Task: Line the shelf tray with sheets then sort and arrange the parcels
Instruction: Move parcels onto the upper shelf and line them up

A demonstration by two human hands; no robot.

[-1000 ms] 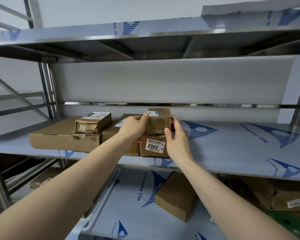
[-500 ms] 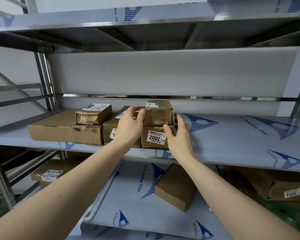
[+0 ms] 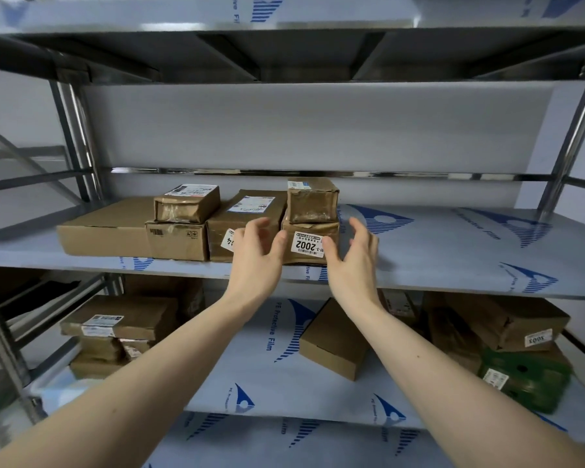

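Two hands hover at the middle shelf (image 3: 453, 251), holding nothing: the left hand (image 3: 255, 255) and right hand (image 3: 352, 261) both have fingers spread and loosely curved, apart on either side of the 2002 box (image 3: 309, 243), not clearly touching it. On that box sits a small taped parcel (image 3: 313, 201), squared to it, so the two make a neat stack at the right end of a row. Beside it lie a long box (image 3: 247, 217), then another two-high stack (image 3: 183, 221) and a flat carton (image 3: 105, 229), all pushed left and touching, which keeps the filmed shelf to the right free for more. The lower shelf (image 3: 267, 376) carries unsorted parcels (one tan box (image 3: 335, 339) lies askew), so sorting looks only partly done.
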